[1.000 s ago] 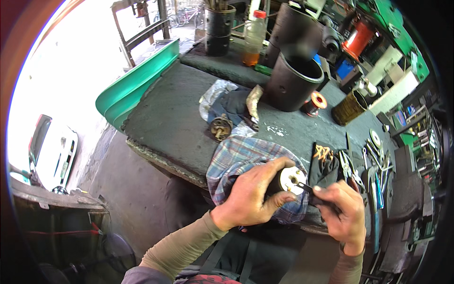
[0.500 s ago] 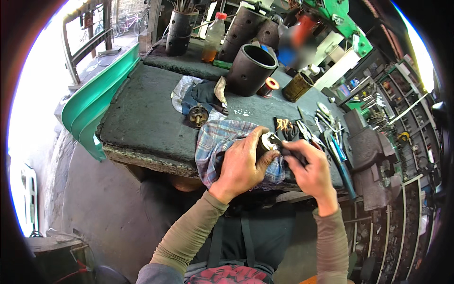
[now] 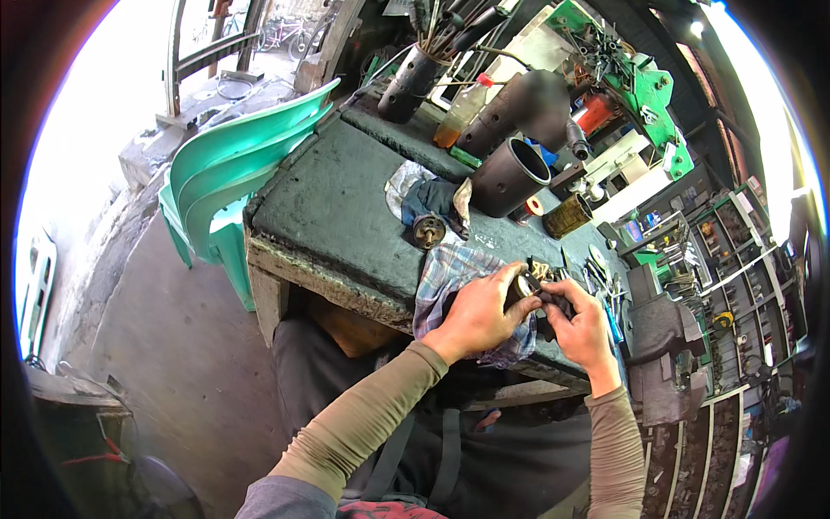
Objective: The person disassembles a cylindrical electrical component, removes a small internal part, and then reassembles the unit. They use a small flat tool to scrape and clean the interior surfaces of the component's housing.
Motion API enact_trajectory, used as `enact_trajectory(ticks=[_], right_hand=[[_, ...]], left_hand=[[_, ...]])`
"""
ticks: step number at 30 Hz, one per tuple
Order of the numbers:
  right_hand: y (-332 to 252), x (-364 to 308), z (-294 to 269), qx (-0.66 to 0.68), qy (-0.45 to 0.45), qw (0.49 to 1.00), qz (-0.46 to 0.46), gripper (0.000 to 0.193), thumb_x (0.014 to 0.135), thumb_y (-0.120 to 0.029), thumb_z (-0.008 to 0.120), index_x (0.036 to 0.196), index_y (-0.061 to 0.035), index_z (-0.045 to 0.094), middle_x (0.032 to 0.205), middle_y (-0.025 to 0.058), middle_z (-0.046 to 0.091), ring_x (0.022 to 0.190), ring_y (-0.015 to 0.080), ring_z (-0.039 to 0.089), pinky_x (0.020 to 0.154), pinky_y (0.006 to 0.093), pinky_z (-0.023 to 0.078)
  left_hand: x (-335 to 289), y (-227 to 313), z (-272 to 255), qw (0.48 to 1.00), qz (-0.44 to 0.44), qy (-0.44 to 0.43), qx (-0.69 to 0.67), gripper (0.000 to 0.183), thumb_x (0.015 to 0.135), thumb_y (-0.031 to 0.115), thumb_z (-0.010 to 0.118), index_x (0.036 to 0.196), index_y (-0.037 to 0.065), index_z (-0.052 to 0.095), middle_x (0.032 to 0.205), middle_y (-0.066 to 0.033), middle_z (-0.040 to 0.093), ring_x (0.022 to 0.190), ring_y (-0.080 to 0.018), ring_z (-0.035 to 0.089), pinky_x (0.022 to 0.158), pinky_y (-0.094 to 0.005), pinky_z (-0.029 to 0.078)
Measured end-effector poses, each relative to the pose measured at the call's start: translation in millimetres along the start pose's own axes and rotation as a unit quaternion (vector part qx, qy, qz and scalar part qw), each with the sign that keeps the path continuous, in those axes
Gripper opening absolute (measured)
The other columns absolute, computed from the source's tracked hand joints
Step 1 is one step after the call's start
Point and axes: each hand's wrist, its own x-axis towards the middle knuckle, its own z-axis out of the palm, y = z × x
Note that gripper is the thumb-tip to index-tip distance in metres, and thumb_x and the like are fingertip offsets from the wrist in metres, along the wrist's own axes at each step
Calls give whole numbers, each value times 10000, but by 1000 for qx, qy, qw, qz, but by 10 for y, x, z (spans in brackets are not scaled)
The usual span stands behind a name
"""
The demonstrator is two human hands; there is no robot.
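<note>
My left hand is closed around a small round metal part with a dark side and a bright rim. Against its right side my right hand has thumb and fingers pinched together on a small dark piece, largely hidden by the fingers. Both hands are over a blue plaid cloth at the bench's near edge. Just beyond the cloth, another round metal piece with a central stub lies by a dark blue rag.
A large dark cylinder, a spool and a rusty can stand behind my hands on the bench. Pliers and other hand tools lie at the right, near a vise. A green plastic chair is at the left.
My view has swung left, so the bench and hands appear farther right. The round part is tilted differently, its bright face less visible. Both hands stay at it.
</note>
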Motion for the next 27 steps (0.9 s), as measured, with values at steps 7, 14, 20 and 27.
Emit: enact_trajectory(ticks=[7,14,20,27], right_hand=[[12,-110,-290,-40,-52,997,31,293,920,0,749,1203,-29,680,1004,170,768,936,337,767,821,402,573],[223,-281,-270,-126,-81,988,-43,334,921,-59,736,1247,-48,664,1109,196,750,1033,417,727,896,475,563],[60,-355,-504,-13,-28,999,-32,378,893,-3,775,1265,-49,727,1066,129,770,882,301,744,788,397,581],[352,-42,-315,-11,-65,984,-163,494,846,44,761,1329,-46,713,954,117,715,835,322,659,757,420,540]], left_hand=[[50,47,-33,1000,-19,-21,0,563,949,350,848,1345,-10,673,1154,-249,769,1061,-400,764,915,-429,582],[112,99,-8,998,-14,-57,-23,520,958,281,848,1339,-26,670,1212,-238,761,1116,-330,760,972,-403,566],[68,90,-54,995,-51,-66,-48,624,956,276,850,1463,-4,616,1412,-209,700,1316,-300,676,1124,-394,499],[136,255,-63,987,-122,-90,-56,668,865,327,942,1386,5,674,1258,-113,739,1151,-165,678,1042,-333,527]])
